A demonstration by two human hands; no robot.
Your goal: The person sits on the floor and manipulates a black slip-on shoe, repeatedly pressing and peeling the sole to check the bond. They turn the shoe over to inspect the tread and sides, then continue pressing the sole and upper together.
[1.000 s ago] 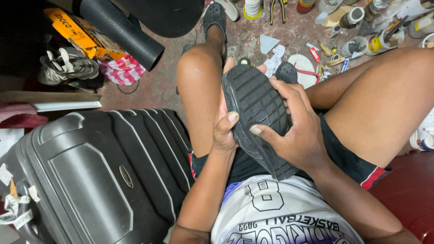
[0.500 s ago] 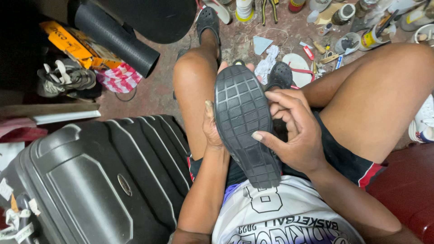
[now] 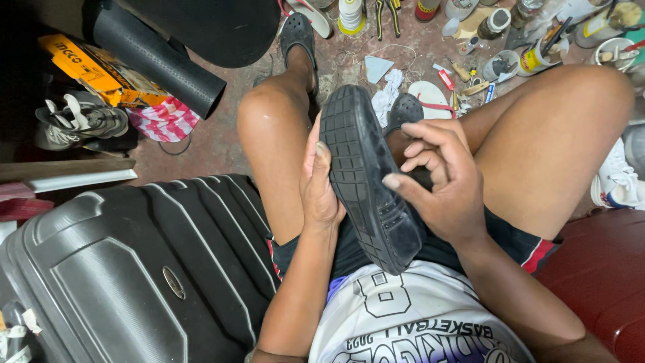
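Shoe (image 3: pixel 366 175) now turned sole-up on edge, more upright than 1 second ago. Left hand (image 3: pixel 319 185) fingers clasp its left side; right hand (image 3: pixel 440 178) fingers curl around the right edge, thumb pressing the tread.

Upper of the black rubber-soled shoe (image 3: pixel 366 175) — turned away, unseen. Left hand (image 3: pixel 321 185): fingers hidden behind the sole. Grey hard-shell suitcase (image 3: pixel 121 275) — cut by left and bottom edges. Small bottles and tins (image 3: pixel 531 27) at the top edge: too small to tell.
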